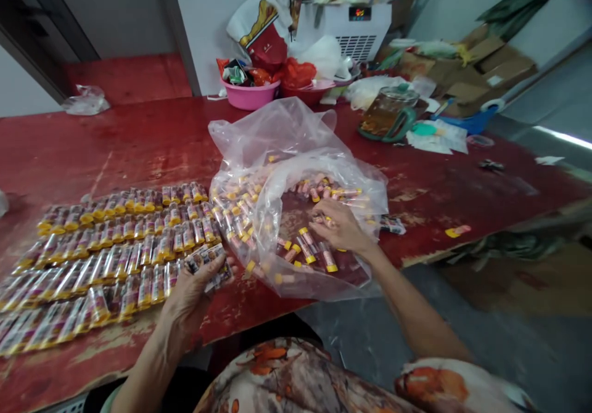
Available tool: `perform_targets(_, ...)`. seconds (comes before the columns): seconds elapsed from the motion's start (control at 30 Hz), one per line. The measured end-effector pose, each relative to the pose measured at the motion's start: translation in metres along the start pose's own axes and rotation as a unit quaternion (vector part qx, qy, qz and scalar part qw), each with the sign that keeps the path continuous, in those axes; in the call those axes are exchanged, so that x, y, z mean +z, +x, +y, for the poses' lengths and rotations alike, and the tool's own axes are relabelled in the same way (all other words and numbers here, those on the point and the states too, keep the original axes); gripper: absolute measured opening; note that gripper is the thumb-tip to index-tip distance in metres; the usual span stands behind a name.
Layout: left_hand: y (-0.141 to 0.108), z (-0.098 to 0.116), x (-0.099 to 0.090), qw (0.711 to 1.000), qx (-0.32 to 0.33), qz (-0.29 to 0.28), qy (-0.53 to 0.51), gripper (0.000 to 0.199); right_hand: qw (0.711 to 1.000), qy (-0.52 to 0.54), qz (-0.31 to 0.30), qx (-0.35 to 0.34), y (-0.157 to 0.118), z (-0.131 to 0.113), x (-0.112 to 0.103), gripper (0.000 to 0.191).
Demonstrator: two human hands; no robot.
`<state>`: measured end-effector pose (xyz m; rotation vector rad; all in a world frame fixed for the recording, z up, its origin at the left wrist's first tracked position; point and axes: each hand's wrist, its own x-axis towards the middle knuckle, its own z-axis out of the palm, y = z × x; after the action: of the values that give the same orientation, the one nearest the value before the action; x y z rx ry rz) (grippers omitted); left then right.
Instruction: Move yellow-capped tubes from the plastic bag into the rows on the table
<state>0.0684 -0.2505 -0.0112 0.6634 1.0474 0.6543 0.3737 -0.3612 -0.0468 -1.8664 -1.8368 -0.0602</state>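
My left hand (194,290) is closed around a small stack of printed cards (209,264), near the front edge of the table. Inside the mouth of a large clear plastic bag (296,129), my right hand (340,225) has its fingers bent together over small yellow-capped tubes. What those fingers hold, if anything, is hidden. Several loose tubes (306,245) with pink contents lie in the bag just below that hand, and more are heaped towards its back and left side. Left of the bag, capped tubes (111,265) with dark printed inserts lie side by side in rows.
The worn red table (152,129) carries a glass teapot (388,114) at the back right. Behind the bag stand a pink basin (252,95) of packets and a white machine (345,28). Cardboard boxes (490,68) fill the far right. One tube (457,232) lies near the right edge.
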Motion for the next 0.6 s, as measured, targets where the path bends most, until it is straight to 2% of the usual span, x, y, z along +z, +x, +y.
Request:
perform_targets(0.03, -0.002, -0.003, 0.002, 1.0, 0.002, 0.011, -0.011, 0.02, 0.997, 0.066, 0.028, 0.018, -0.005, -0.017, -0.002, 0.01)
perform_targets(0.07, -0.005, -0.006, 0.005, 1.0, 0.007, 0.02, -0.023, 0.023, 0.982, 0.174, 0.06, 0.047, -0.01, -0.036, -0.001, 0.011)
perform_targets(0.13, -0.008, -0.013, 0.012, 0.999, 0.015, 0.024, -0.041, 0.032, 0.91, 0.394, 0.077, 0.106, -0.018, -0.078, 0.008, 0.009)
perform_targets(0.17, -0.01, -0.017, 0.015, 0.999, 0.018, 0.015, -0.045, 0.035, 0.879, 0.451, 0.067, 0.138, -0.02, -0.098, 0.016, 0.012)
perform_targets(0.2, -0.012, -0.022, 0.018, 0.999, 0.02, 0.001, -0.046, 0.037, 0.86, 0.479, 0.057, 0.166, -0.021, -0.116, 0.024, 0.015)
perform_targets(0.27, -0.016, -0.029, 0.023, 0.999, 0.02, -0.027, -0.041, 0.037, 0.838, 0.497, 0.053, 0.217, -0.019, -0.143, 0.04, 0.02)
perform_targets(0.37, -0.023, -0.037, 0.026, 0.998, 0.02, -0.054, -0.028, 0.036, 0.816, 0.51, 0.075, 0.261, -0.014, -0.16, 0.052, 0.02)
perform_targets(0.47, -0.027, -0.04, 0.024, 0.998, 0.011, -0.054, -0.039, 0.037, 0.799, 0.532, 0.095, 0.264, -0.012, -0.16, 0.055, 0.02)
perform_targets(0.6, -0.026, -0.041, 0.016, 0.997, 0.0, -0.026, -0.077, 0.035, 0.808, 0.525, 0.078, 0.255, -0.013, -0.156, 0.056, 0.022)
